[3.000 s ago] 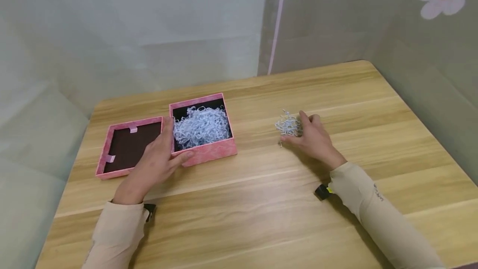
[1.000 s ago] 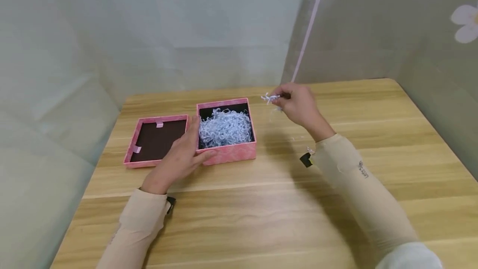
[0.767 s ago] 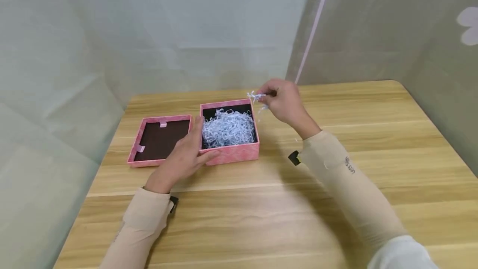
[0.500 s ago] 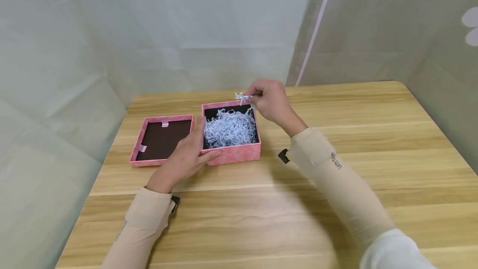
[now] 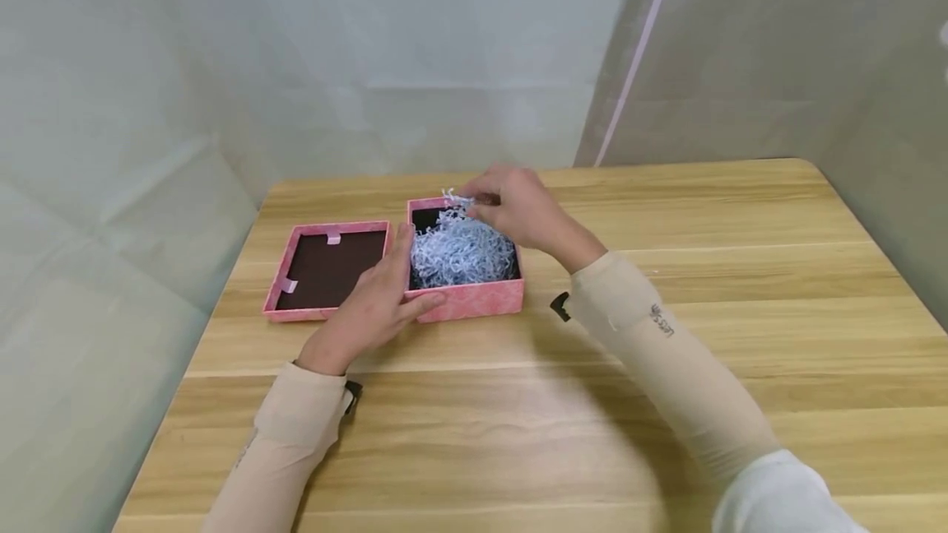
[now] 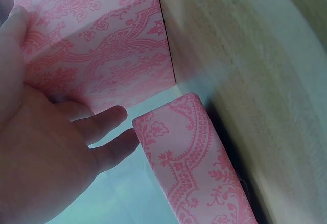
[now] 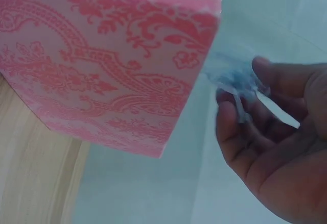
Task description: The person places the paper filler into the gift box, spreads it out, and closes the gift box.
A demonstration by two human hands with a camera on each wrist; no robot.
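Observation:
In the head view a pink patterned gift box [image 5: 474, 300] stands uncovered, holding a mound of pale blue shredded paper [image 5: 462, 253]. My left hand [image 5: 364, 315] rests against its near left corner, thumb along the front wall and fingers fairly straight along the left side. Over the far part of the box, my right hand [image 5: 511, 208] pinches a small tuft of shredded paper [image 5: 453, 200]. The right wrist view shows that same tuft [image 7: 237, 81], blurred, between thumb and fingertips beside the box wall [image 7: 112, 66].
The box lid [image 5: 322, 270] lies inside-up left of the box, dark inside, with two light ribbon tabs. Both stand on a wooden table [image 5: 459, 434]. Pale cloth [image 5: 370, 48] hangs behind the table's far edge.
My right hand has gathered shredded paper off the table on the right, lifted it and carried it left over the box. My left hand has stayed at the box corner.

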